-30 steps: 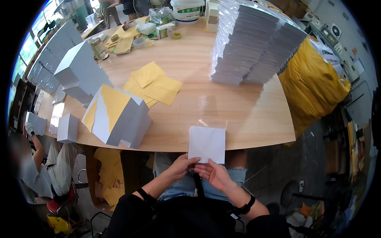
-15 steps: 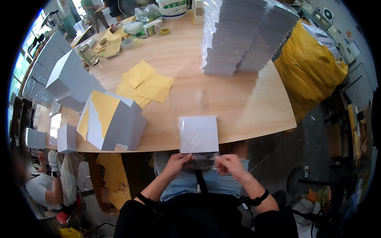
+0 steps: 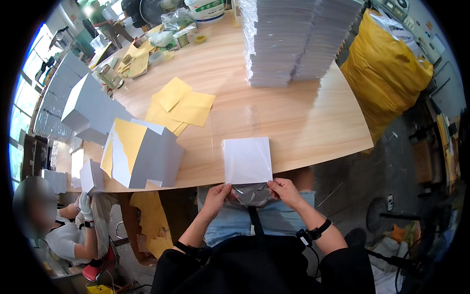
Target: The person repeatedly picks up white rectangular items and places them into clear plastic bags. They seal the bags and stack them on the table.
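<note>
A square stack of white paper [image 3: 247,159] lies at the table's front edge inside a clear plastic bag [image 3: 249,195]. The bag's loose near end hangs past the edge over my lap. My left hand [image 3: 216,198] pinches the bag at its near left corner. At the near right corner my right hand [image 3: 287,191] holds the bag between thumb and fingers. Between the hands the film sags, wrinkled and see-through. The paper itself lies flat, just beyond my fingertips.
Tall wrapped paper stacks [image 3: 293,44] stand at the back right. White paper blocks [image 3: 164,157] fill the left side, near yellow sheets [image 3: 188,105]. A yellow sack [image 3: 389,73] stands right of the table. A gloved co-worker [image 3: 81,228] sits at the lower left.
My right hand has come down onto the bag's near right corner and now grips it. My left hand keeps its hold. The whole view has shifted slightly.
</note>
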A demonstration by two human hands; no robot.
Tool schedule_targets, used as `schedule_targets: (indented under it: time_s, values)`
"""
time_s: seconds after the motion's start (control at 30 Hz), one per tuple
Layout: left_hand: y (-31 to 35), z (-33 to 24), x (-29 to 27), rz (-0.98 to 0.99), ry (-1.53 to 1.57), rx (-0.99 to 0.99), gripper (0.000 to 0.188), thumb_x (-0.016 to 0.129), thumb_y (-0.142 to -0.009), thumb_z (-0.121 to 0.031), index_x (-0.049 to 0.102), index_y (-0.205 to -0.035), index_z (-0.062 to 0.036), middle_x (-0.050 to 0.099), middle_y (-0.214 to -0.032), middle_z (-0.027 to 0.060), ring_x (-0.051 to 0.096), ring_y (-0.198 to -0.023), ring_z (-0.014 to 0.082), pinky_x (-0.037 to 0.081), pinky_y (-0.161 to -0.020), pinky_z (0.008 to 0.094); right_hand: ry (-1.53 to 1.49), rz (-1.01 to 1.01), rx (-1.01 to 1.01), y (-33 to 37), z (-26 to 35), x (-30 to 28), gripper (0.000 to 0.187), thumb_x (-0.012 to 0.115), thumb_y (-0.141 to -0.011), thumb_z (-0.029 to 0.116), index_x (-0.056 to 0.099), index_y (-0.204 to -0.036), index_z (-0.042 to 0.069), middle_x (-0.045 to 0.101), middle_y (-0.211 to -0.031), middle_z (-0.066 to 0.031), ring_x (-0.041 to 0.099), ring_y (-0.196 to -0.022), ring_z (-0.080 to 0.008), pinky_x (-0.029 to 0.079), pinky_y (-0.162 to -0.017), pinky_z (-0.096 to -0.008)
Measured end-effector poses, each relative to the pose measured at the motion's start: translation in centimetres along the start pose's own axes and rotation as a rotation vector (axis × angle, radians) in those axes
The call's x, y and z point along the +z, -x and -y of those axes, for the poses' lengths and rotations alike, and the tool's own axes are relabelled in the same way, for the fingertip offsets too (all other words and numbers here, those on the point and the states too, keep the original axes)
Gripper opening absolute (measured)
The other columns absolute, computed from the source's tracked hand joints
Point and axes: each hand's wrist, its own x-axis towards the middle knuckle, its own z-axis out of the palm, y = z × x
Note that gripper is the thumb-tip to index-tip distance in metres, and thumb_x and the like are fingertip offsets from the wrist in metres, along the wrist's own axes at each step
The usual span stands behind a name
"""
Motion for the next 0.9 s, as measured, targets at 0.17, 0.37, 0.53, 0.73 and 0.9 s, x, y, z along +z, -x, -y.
schedule_targets:
  time_s: [0.17,0.37,0.53,0.73,0.9]
  values:
    - [3.3,-5.3,0.1,-0.212,-0.734,0.01,0.036,0.065,-0.096,-0.035,0.072,-0.094,0.0004,0.074,-0.08,0.0103,0.07,-0.077,0.0187,0.054,-0.073,0.0314,0.052,0.037,0.031,0.7,-0.1,-0.3,0.038,0.063,-0.099,0.04,0.067,-0.091,0.003,0.067,-0.081,0.0001,0.058,-0.07,-0.0076,0.048,-0.061,-0.0238]
    - [3.5,-9.1,6.7,-0.132,-0.853,0.433,0.02,0.072,-0.089,-0.023,0.073,-0.095,-0.0043,0.067,-0.082,0.0116,0.065,-0.075,0.0266,0.052,-0.067,0.0362,-0.214,0.234,0.191,2.5,0.1,-0.3,0.032,0.054,-0.103,0.027,0.069,-0.116,0.002,0.073,-0.109,-0.0087,0.071,-0.093,-0.0171,0.054,-0.076,-0.0282]
    - [1.0,-6.3,12.6,0.085,-1.195,0.593,0.012,0.07,-0.084,-0.016,0.066,-0.092,-0.0076,0.058,-0.089,0.0111,0.063,-0.084,0.0321,0.053,-0.071,0.042,-0.48,0.212,0.199,4.5,0.0,-0.3,0.033,0.049,-0.105,0.023,0.065,-0.119,-0.002,0.073,-0.11,-0.0118,0.071,-0.099,-0.0226,0.056,-0.084,-0.0353]
    - [0.3,-4.6,13.6,0.104,-1.215,0.655,0.015,0.07,-0.081,-0.015,0.061,-0.09,-0.0067,0.055,-0.088,0.0113,0.061,-0.086,0.0317,0.052,-0.069,0.0436,-0.728,0.169,0.215,5.5,-1.4,-0.3,0.042,0.045,-0.105,0.033,0.065,-0.119,-0.001,0.072,-0.11,-0.0128,0.07,-0.101,-0.0247,0.055,-0.09,-0.0361]
    - [0.4,-4.6,13.8,0.111,-1.247,0.546,0.014,0.07,-0.082,-0.014,0.061,-0.09,-0.0069,0.056,-0.089,0.012,0.062,-0.087,0.0331,0.052,-0.071,0.0433,-0.568,0.056,0.221,2.8,0.5,0.3,0.045,0.052,-0.103,0.043,0.067,-0.112,0.001,0.072,-0.1,-0.0068,0.069,-0.089,-0.017,0.053,-0.077,-0.0306]
